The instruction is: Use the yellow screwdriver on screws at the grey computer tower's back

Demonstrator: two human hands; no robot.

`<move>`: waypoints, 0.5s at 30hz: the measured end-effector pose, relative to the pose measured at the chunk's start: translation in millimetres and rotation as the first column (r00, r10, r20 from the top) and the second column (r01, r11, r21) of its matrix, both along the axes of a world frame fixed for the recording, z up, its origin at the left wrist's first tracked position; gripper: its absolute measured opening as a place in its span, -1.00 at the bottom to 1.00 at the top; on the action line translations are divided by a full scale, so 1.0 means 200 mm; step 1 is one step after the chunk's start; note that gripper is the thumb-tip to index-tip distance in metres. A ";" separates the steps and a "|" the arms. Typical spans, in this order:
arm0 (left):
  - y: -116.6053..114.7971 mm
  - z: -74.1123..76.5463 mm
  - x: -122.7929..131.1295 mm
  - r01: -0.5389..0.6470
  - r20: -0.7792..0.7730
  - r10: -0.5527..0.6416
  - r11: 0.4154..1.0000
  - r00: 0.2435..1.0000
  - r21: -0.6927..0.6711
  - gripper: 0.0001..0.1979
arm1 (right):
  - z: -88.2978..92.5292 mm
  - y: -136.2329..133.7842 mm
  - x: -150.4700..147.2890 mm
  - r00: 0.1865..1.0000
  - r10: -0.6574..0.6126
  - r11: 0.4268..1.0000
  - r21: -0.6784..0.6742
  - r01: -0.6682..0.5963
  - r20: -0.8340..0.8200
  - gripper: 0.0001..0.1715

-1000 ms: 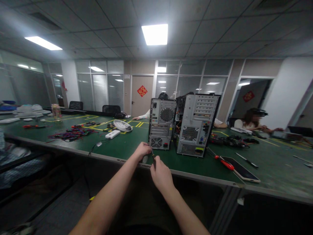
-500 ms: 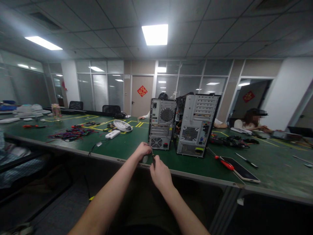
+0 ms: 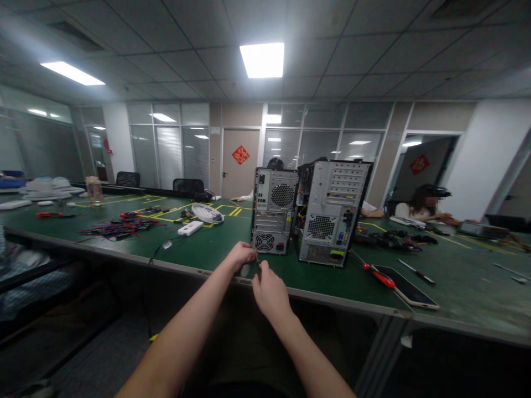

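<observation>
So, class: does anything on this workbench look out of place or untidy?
Yes. A heap of coloured wires lies loose on the green table, and the larger computer case appears to have its side open, showing cables. A tablet sits close to the table's near edge.

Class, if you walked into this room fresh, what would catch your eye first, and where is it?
Two computer towers stand upright mid-table, rear panels facing the camera. In front of them, at the green table's near edge, the left hand and right hand meet over something small. A red-handled screwdriver lies to the right.
</observation>
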State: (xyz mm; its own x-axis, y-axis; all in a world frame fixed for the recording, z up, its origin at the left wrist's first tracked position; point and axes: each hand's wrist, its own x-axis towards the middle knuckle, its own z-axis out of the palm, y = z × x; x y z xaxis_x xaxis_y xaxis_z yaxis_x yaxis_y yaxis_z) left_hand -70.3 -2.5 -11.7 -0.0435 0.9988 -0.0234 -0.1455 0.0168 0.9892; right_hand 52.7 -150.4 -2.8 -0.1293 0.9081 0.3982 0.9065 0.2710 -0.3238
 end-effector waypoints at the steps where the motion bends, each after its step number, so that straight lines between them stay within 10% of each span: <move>1: -0.01 0.00 0.00 -0.009 0.022 0.009 1.000 1.000 -0.007 -0.53 | 0.00 0.00 0.00 1.000 0.004 1.000 0.004 -0.004 -0.005 -0.73; 15: -0.05 0.02 -0.01 -0.028 0.068 0.028 1.000 0.997 -0.002 -0.61 | -0.02 0.01 0.01 1.000 -0.004 1.000 0.023 0.004 -0.010 -0.73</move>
State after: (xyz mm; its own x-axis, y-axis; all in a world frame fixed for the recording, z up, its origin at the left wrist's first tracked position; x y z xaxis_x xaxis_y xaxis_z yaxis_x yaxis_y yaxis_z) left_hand -71.9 -12.9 -7.7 -0.0697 0.9972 -0.0285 -0.2124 0.0131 0.9771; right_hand 53.8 -148.6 -6.2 -0.1216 0.8992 0.4202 0.9043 0.2750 -0.3266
